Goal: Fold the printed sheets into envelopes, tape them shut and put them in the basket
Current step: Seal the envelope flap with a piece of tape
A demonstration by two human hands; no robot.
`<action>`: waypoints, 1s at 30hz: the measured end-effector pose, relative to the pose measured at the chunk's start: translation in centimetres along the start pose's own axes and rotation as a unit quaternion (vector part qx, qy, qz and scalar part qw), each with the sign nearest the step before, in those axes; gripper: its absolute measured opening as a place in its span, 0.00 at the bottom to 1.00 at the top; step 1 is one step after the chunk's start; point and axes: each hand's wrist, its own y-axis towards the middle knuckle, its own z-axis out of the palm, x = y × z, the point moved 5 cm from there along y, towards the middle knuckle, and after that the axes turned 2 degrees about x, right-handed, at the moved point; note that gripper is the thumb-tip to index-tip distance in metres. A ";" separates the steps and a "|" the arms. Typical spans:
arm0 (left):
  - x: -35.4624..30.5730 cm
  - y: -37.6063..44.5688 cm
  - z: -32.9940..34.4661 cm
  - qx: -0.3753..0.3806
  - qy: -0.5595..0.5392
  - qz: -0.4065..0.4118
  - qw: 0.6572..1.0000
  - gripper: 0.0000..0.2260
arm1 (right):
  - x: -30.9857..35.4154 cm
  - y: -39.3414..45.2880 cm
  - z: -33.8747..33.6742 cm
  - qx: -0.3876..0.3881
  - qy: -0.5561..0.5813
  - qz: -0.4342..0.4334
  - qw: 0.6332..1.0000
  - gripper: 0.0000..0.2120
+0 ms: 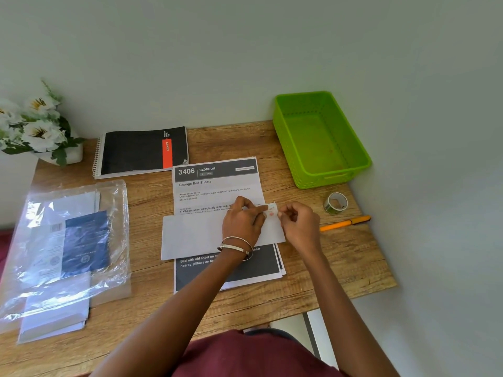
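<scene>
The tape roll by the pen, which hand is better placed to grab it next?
Probably the right hand: the tape roll sits just beyond it on that side, while the left hand rests on the folded sheet.

I see a folded white envelope [201,235] lying flat across the stack of printed sheets [217,183], a strip of tape [271,209] at its top right edge. Tape roll [336,203] sits upright just beside the green basket [299,170].
</scene>
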 end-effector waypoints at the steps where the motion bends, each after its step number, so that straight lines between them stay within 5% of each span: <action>1: 0.0 0.0 0.0 -0.001 -0.003 0.001 1.000 0.09 | 0.2 -0.2 0.0 -0.001 -0.013 -0.032 0.999 0.05; 5: 0.0 0.0 0.0 -0.010 -0.011 0.007 1.000 0.09 | 0.3 0.1 1.0 0.039 -0.093 -0.124 0.987 0.14; 10: 0.1 0.0 0.1 -0.008 -0.012 0.009 1.000 0.09 | 0.1 0.3 1.6 0.062 -0.150 -0.176 0.971 0.09; 30: 0.4 -0.1 0.1 -0.007 -0.022 0.006 1.000 0.08 | -0.6 -0.1 1.4 -0.008 -0.102 -0.199 0.975 0.06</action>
